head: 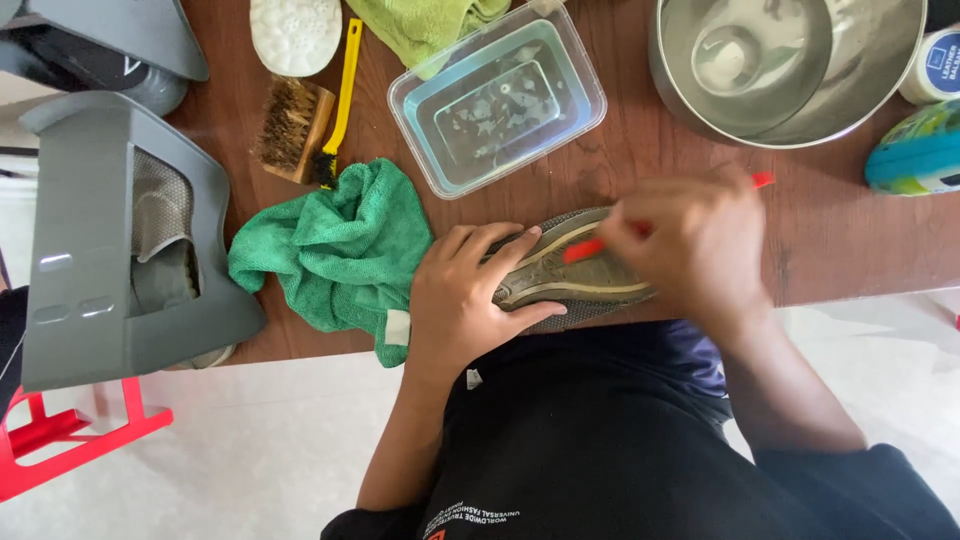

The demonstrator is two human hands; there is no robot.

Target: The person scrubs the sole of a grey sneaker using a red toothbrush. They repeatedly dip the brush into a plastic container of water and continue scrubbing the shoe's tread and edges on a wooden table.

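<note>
A grey shoe [560, 275] lies on its side at the near edge of the wooden table [840, 230], its pale sole facing me. My left hand [465, 295] grips the shoe's left end, fingers wrapped over the sole. My right hand [690, 240], blurred, holds a red-handled brush [762, 180] against the sole; its red tip shows at the sole's middle.
A green cloth [335, 250] lies left of the shoe. Behind it are a wooden brush [292, 125], a yellow-handled brush [343, 90], a clear plastic tub of water [497, 100], a steel bowl [785, 65], a teal bottle [918, 150] and a grey shoe holder [100, 240].
</note>
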